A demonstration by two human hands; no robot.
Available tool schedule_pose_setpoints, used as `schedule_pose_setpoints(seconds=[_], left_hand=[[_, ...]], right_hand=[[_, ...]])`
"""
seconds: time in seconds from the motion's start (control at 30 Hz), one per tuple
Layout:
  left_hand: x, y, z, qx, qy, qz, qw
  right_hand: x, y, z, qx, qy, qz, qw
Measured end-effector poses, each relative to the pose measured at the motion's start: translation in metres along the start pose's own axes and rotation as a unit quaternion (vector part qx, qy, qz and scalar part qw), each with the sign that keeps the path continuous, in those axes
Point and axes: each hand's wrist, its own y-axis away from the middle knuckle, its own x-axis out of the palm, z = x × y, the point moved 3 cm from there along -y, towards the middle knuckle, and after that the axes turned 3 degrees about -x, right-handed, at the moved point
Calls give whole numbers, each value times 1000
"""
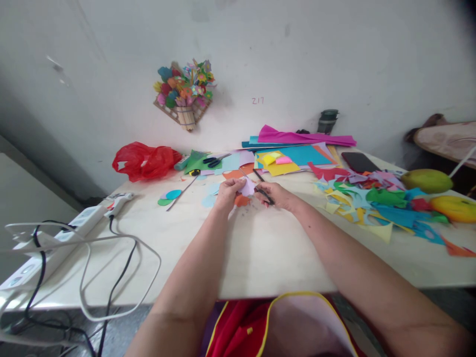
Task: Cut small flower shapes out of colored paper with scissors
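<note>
Between the fingers of my left hand (228, 193) is a small piece of lilac paper (248, 187). My right hand (277, 195) grips a pair of dark-handled scissors (266, 196), whose blades point up and left beside the paper. Whether the blades touch the paper is too small to tell. An orange paper piece (243, 200) lies on the table just under my hands, and a pale blue paper piece (208, 200) rests to the left of my left hand. Small dark specks dot the tabletop below.
Coloured paper scraps (372, 198) pile up at right, near a yellow-green mango (427, 181) and a phone (359, 162). Paper sheets (308, 154) lie at the back. A red plastic bag (147, 161), second scissors (215, 161), and a power strip (80, 223) with loose cables occupy the left.
</note>
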Motion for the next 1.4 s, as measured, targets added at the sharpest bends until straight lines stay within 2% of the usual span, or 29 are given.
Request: schedule_pose_setpoints(seconds=[0.9, 1.4], left_hand=[[-1, -1, 0, 3, 13, -5, 1000], [-1, -1, 0, -2, 31, -17, 999]], right_hand=[[2, -4, -8, 2, 6, 1, 1000], [4, 0, 1, 4, 8, 7, 1000]])
